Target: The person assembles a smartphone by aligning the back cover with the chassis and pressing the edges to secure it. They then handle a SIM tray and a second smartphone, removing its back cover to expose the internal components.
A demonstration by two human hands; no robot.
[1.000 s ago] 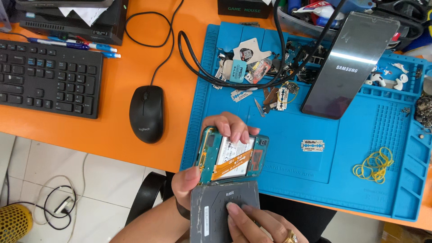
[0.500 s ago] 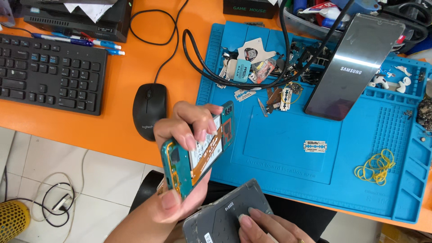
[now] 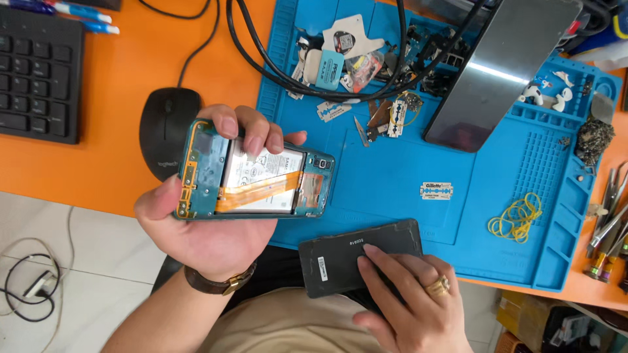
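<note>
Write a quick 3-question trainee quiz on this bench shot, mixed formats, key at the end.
1. True or false: the left hand holds the opened teal phone body with the white battery and orange flex cable above the desk edge.
2. Multiple choice: the right hand presses its fingers on which thing? A) the black computer mouse B) the dark rectangular back cover C) the yellow rubber bands
3. Fill in: the loose razor blade lies on the blue silicone ____.

Key: 1 true; 2 B; 3 mat (repair mat).
</note>
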